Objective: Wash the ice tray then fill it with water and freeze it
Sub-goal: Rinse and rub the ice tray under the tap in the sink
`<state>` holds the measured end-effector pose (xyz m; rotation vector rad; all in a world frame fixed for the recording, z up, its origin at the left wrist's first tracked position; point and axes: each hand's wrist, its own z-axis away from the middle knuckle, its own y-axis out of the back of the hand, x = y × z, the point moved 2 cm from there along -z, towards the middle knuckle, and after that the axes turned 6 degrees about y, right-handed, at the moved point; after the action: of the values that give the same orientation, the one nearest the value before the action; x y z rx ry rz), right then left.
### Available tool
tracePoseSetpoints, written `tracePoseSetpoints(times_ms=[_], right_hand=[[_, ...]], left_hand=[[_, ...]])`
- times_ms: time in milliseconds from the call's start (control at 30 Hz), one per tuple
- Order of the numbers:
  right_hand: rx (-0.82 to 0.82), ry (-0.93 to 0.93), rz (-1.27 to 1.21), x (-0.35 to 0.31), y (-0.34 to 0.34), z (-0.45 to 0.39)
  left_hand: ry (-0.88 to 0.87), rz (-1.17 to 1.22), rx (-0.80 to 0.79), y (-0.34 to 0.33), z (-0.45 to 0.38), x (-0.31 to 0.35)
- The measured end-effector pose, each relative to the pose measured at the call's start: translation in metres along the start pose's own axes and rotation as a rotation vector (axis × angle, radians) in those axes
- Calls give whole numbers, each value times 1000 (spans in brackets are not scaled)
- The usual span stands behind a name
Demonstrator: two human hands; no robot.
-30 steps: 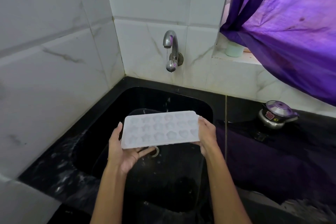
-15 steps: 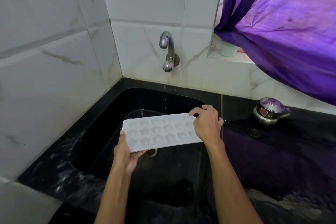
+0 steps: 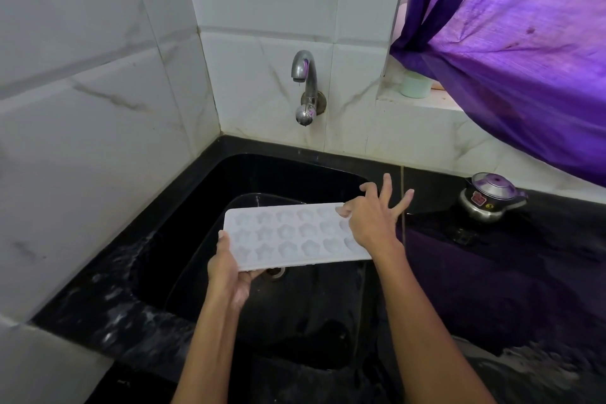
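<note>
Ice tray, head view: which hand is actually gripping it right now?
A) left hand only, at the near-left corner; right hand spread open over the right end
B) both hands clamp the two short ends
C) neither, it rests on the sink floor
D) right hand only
A: the left hand grips the ice tray at its near-left corner, while the right hand lies over the right end with fingers splayed, above the sink.

White tray [image 3: 288,234] with flower-shaped moulds; black sink [image 3: 183,233] beneath the hands; purple curtain [image 3: 511,52] up right; white grey-veined tiles [image 3: 91,82] to the left.
</note>
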<state>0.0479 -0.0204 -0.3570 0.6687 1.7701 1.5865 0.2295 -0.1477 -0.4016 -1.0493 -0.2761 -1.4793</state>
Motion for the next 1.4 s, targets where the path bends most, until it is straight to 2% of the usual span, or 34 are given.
tracePoseSetpoints(times_ms=[367,567,900,1133,1300,1400], right_hand=[[0,33,28,-4,-1,-2],[-34,-66,12,-5,1,-4],[-38,-68,9,-6,-3,-2],[-42,-41,-24,-6,-5,0],[95,9,-57,-16,-1,0],[56,88,-28,-25,-2,1]], left_hand=[[-25,-2,7,1,-1,1],[-20,-18,7,-4,3,-2],[-16,-25,24,-5,4,-3],[-30,-33,33,-2,3,-2],[-33,-47,24,-3,3,-1],[-26,-51,14,-5,5,-1]])
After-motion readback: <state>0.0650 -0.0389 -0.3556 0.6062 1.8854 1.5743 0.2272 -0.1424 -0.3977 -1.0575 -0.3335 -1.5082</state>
